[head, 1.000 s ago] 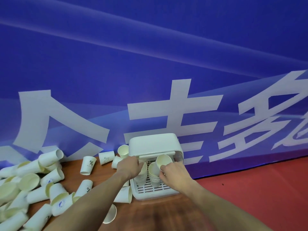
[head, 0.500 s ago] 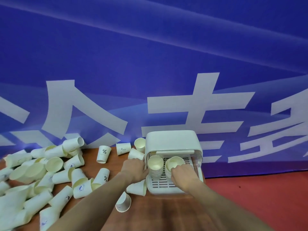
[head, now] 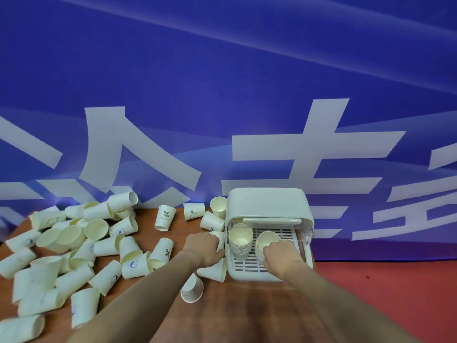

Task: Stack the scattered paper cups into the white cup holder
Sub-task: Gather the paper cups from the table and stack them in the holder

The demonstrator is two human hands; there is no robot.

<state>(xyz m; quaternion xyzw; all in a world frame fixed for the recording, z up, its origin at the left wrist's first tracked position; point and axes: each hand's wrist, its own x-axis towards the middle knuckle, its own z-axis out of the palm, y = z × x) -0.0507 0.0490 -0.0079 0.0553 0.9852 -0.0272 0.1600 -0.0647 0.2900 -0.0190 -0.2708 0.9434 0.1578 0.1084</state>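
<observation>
Since half a second ago the view has swung further left, more of the cup heap has come in, and both hands have hardly shifted. The right hand (head: 280,256) is clamped over the rim of the right stack (head: 265,242) inside the holder (head: 267,206), fingers curled on the top cup. The left hand (head: 204,247) sits just outside the holder's left wall, curled around a loose cup (head: 218,240) lying there; whether it truly grips that cup I can't tell.

The step looks like seating the top cup. Best done with an even, straight-down press on the rim, since thin paper walls buckle if squeezed from the side, and a tilted cup jams in the one below. The left hand would do well to steady the holder, which looks like light plastic and may slide.

Further out: the left stack (head: 240,240) stands upright beside the right one, on a slotted white tray floor. The holder has a smooth, rounded lid raised at the far side. The cups are tapered, cream inside, white outside with small prints. Dozens lie scattered (head: 81,246) across the left of the wood-grain worktop (head: 237,313), most on their sides. Plenty remains.
</observation>
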